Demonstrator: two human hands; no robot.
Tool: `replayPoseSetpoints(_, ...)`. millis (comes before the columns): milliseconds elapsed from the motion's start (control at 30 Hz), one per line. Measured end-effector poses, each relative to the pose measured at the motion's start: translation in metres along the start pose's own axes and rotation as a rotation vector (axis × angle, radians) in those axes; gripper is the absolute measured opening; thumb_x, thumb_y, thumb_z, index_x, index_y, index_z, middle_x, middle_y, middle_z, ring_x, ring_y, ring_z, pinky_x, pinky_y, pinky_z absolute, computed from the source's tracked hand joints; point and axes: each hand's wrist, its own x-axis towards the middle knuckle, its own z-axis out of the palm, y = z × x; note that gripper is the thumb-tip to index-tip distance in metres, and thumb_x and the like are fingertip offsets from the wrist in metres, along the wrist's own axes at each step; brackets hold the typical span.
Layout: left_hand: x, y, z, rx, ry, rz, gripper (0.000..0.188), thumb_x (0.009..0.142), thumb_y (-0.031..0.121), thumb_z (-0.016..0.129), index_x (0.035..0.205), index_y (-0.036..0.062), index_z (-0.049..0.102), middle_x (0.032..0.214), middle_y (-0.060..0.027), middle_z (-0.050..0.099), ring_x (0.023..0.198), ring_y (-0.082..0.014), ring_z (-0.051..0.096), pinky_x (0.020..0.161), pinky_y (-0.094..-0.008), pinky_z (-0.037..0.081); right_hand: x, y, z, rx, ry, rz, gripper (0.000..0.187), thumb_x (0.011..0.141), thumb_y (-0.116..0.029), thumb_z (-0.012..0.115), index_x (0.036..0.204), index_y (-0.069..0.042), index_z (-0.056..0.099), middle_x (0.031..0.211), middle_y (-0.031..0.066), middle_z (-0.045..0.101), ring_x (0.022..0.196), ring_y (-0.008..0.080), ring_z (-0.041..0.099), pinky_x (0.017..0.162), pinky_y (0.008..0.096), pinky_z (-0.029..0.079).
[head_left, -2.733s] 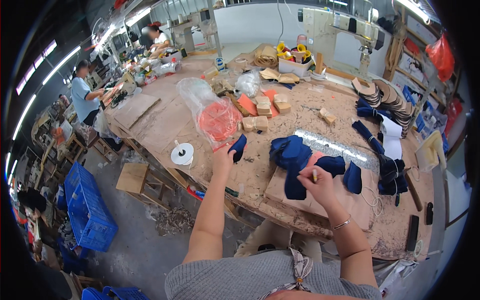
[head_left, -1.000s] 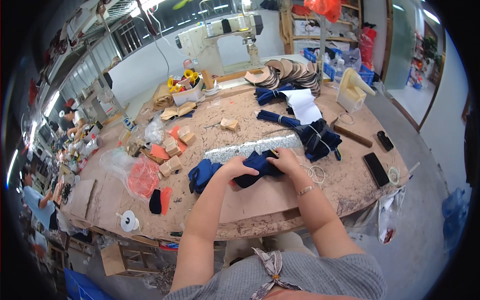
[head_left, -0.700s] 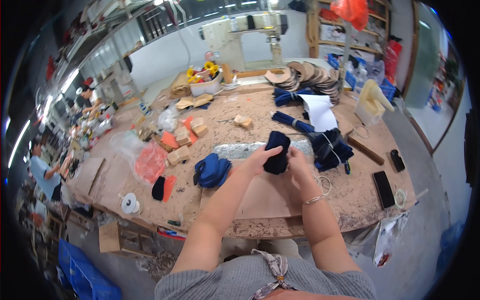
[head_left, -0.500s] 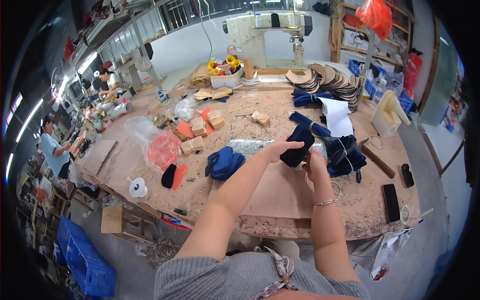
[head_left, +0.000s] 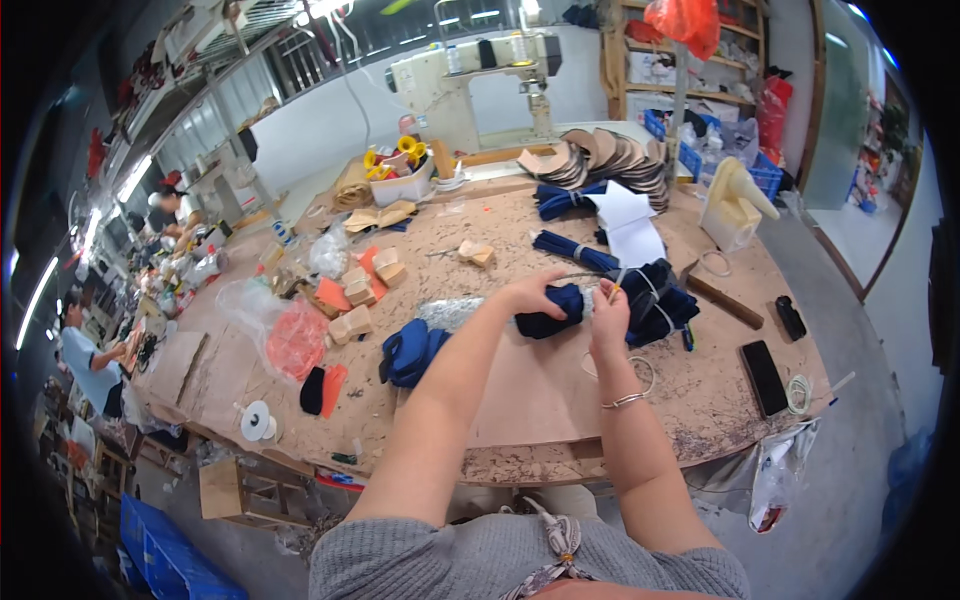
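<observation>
My left hand (head_left: 535, 297) is closed around a small stack of dark navy fabric pieces (head_left: 552, 318) above the middle of the table. Just to the right, my right hand (head_left: 608, 318) has its fingers pinched together; a small pale bit shows at the fingertips, too small to name. Directly beyond that hand lies a navy fabric bundle (head_left: 655, 305) tied with a light cord. A thin pale loop of cord (head_left: 648, 378) hangs or lies by my right wrist. Left of my left forearm sits a blue fabric stack (head_left: 412, 352).
On the worktable (head_left: 510, 400) are tan bundled pieces (head_left: 350, 325), a white spool (head_left: 258, 421), a wooden stick (head_left: 725, 300) and a black phone (head_left: 764, 378). Curved tan pieces (head_left: 600, 160) and a sewing machine (head_left: 470, 85) stand at the back. Two people work at far left.
The view has swung right, so the table appears shifted left. The navy stack is lower and turned in my left hand. My right hand has come up from below it to its right side.
</observation>
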Motion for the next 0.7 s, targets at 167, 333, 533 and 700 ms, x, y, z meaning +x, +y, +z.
replayPoseSetpoints(167,-0.015,-0.007,0.037,0.167,0.698,0.194,0.087,0.060,0.046,0.083,0.131,0.0080,0.049,0.131,-0.0203,0.050,0.124,-0.0359,0.045,0.103,-0.0426,0.038,-0.024,-0.034,0.004,-0.101,-0.190,-0.233,0.014,0.091,-0.008,0.056,0.101,0.000,0.062,0.091,0.0051,0.064,0.082,0.0110,0.061,0.074,0.0241,0.048)
replayPoseSetpoints(333,-0.146,-0.020,0.005,0.457,1.066,0.324,0.054,0.071,0.025,0.078,0.119,0.0063,0.058,0.123,-0.0157,0.056,0.119,-0.0333,0.048,0.103,-0.0436,0.035,-0.037,-0.033,0.009,-0.125,-0.299,-0.240,0.011,0.091,-0.007,0.058,0.097,0.001,0.063,0.082,0.0021,0.064,0.073,0.0070,0.059,0.067,0.0203,0.046)
replayPoseSetpoints(533,-0.278,-0.130,-0.020,-0.154,1.047,-0.324,0.045,0.078,0.023,0.073,0.114,0.0004,0.060,0.114,-0.0147,0.063,0.106,-0.0245,0.058,0.092,-0.0350,0.044,-0.066,-0.033,0.030,-0.110,-0.482,-0.041,0.011,0.091,-0.010,0.059,0.095,-0.002,0.065,0.080,0.0008,0.064,0.071,0.0058,0.058,0.062,0.0187,0.043)
replayPoseSetpoints(700,-0.284,-0.159,0.006,-0.354,0.928,-0.286,0.032,0.079,0.024,0.073,0.100,-0.0010,0.067,0.101,-0.0125,0.068,0.088,-0.0178,0.065,0.080,-0.0300,0.050,-0.102,-0.015,0.061,-0.315,-0.857,0.069,0.018,0.089,-0.019,0.063,0.095,-0.002,0.065,0.077,0.0007,0.065,0.062,0.0044,0.052,0.054,0.0204,0.043)
